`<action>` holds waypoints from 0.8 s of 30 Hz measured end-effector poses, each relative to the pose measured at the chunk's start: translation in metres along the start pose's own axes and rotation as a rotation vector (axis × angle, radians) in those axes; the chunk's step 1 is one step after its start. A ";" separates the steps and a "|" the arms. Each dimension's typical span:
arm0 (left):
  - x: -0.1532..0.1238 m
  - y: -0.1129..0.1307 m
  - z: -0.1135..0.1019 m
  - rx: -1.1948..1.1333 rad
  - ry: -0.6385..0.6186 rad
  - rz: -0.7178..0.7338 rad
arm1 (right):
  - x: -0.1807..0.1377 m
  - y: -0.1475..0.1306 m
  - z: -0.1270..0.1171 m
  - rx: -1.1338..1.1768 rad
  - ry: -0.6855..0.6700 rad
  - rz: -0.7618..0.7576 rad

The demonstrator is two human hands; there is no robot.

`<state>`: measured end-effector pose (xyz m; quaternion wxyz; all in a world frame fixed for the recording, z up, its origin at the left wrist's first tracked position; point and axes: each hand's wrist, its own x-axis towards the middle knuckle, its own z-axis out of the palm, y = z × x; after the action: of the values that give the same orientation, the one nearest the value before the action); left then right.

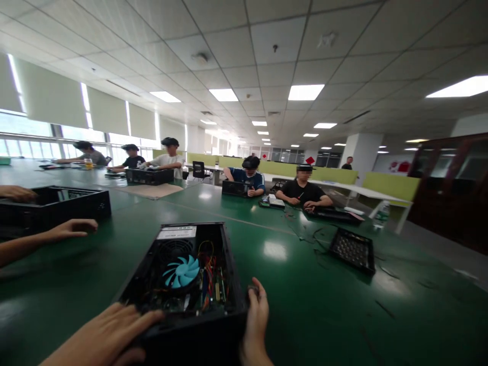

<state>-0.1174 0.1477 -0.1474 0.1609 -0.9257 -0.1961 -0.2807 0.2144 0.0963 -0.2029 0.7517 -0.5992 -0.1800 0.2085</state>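
An uncovered black computer case (198, 325) lies in front of me on the green table. Inside it shows a light blue fan (182, 272), with coloured cables (209, 262) to its right and a power supply with a white label (176, 232) at the far end. My left hand (110, 333) grips the near left edge, fingers reaching over the rim. On the right wall, near the front corner, my right hand (257, 315) holds the case from the side, its fingers pointing away from me. The case's near lower side is dark.
At left, another person's hands (70, 231) are by a second black case (87, 206). Across the green table (290, 305), several people work on cases. A black perforated panel (353, 249), loose cables (320, 246) and a water bottle (382, 214) are on the right.
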 end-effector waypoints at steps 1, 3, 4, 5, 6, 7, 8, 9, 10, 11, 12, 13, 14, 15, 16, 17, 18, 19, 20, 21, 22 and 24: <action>0.005 -0.018 -0.006 0.080 -0.006 -0.011 | 0.001 0.004 0.032 -0.015 -0.018 -0.007; 0.017 -0.040 -0.016 0.261 0.018 -0.117 | 0.003 0.008 0.094 -0.059 -0.063 -0.008; 0.023 -0.043 -0.018 0.329 0.039 -0.171 | 0.003 0.009 0.121 -0.087 -0.087 -0.009; 0.030 -0.040 -0.020 0.368 0.063 -0.212 | 0.003 0.009 0.142 -0.119 -0.116 -0.012; 0.037 -0.031 -0.020 0.370 0.084 -0.231 | 0.003 0.009 0.157 -0.153 -0.149 -0.020; 0.044 -0.018 -0.019 0.337 0.097 -0.224 | 0.004 0.009 0.165 -0.188 -0.186 -0.032; 0.051 -0.003 -0.017 0.276 0.095 -0.198 | 0.006 0.009 0.164 -0.225 -0.227 -0.053; 0.059 0.014 -0.014 0.196 0.076 -0.163 | 0.008 0.008 0.156 -0.261 -0.269 -0.084; 0.066 0.029 -0.009 0.107 0.042 -0.128 | 0.010 0.007 0.141 -0.294 -0.314 -0.131; 0.074 0.043 -0.004 0.014 0.003 -0.099 | 0.012 0.005 0.120 -0.324 -0.362 -0.192; 0.082 0.053 0.004 -0.077 -0.033 -0.084 | 0.014 0.002 0.094 -0.354 -0.414 -0.263; 0.090 0.060 0.014 -0.163 -0.063 -0.082 | 0.016 -0.002 0.064 -0.382 -0.469 -0.336; 0.099 0.064 0.027 -0.241 -0.084 -0.093 | 0.019 -0.006 0.034 -0.410 -0.519 -0.402; 0.108 0.066 0.042 -0.308 -0.096 -0.112 | 0.022 -0.010 0.002 -0.450 -0.563 -0.455; 0.117 0.066 0.059 -0.361 -0.102 -0.136 | 0.027 -0.015 -0.027 -0.508 -0.599 -0.501; 0.125 0.066 0.077 -0.397 -0.103 -0.162 | 0.032 -0.018 -0.054 -0.598 -0.622 -0.549; 0.133 0.066 0.096 -0.418 -0.104 -0.188 | 0.039 -0.020 -0.078 -0.722 -0.642 -0.588; 0.140 0.067 0.114 -0.429 -0.112 -0.201 | 0.045 -0.021 -0.098 -0.843 -0.649 -0.606; 0.146 0.068 0.130 -0.436 -0.124 -0.199 | 0.052 -0.021 -0.113 -0.955 -0.645 -0.606; 0.151 0.070 0.144 -0.440 -0.135 -0.188 | 0.057 -0.020 -0.124 -1.041 -0.636 -0.584; 0.154 0.072 0.155 -0.445 -0.140 -0.174 | 0.060 -0.019 -0.131 -1.088 -0.625 -0.549; 0.154 0.076 0.166 -0.461 -0.136 -0.147 | 0.062 -0.017 -0.137 -1.118 -0.648 -0.521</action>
<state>0.1107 0.1912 -0.2031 -0.0889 -0.9380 -0.2039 -0.2659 0.3398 0.0130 -0.2146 0.2644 -0.7411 -0.6137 0.0657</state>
